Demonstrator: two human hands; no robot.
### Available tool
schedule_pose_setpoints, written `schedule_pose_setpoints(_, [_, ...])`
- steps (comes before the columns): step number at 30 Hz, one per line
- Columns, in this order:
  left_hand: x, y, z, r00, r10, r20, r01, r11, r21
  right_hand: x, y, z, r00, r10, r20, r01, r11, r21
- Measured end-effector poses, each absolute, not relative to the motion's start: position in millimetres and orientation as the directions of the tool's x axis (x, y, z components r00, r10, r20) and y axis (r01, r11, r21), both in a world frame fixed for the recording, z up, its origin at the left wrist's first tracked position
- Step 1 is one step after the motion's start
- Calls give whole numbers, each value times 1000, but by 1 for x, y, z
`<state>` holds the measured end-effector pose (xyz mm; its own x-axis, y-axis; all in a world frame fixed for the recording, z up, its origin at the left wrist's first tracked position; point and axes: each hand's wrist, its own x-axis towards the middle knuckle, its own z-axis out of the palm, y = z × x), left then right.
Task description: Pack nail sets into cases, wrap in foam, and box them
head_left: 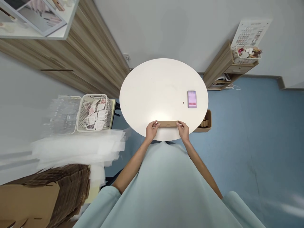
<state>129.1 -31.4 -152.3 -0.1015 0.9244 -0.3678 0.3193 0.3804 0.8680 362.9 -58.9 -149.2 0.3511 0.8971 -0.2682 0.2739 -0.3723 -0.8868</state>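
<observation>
A long, narrow brown cardboard box (167, 124) is held level at the near edge of the white round table (163, 76). My left hand (152, 130) grips its left end, thumb on the near face and fingers behind. At the right end, my right hand (183, 129) pinches the box in the same way. A small semicircular notch shows in the middle of the box's near edge. Whether the box rests on the table or hovers just over it, I cannot tell.
A purple-screened phone (192, 99) lies on the table's right side. An open carton (207, 122) of small brown boxes stands beyond the right edge. To the left are a white basket (106, 117) of small cards, white plastic sheets (83, 144) and stacked flat cardboard (73, 186).
</observation>
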Motion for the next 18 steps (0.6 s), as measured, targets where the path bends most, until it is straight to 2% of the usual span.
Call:
schedule_pose_setpoints(5, [126,-30,-147,-71,941,-331,378,332,864,363,-55,-147,378,887,-265,380,-409,-829])
schedule_pose_setpoints(9, [114,-41,-145,-37,966,-256,371,251,894,355,-69,-148,350,904,-246,360,-372,-856])
schedule_pose_setpoints(15, [93,-71,-159,-37,912,-409,428,384,818,335,-112,-166,335,870,-362,345,-471,-812])
schedule_pose_setpoints(18, [87,-79,-169,-66,899,-432,379,423,823,329,-124,-170,329,870,-366,308,-465,-830])
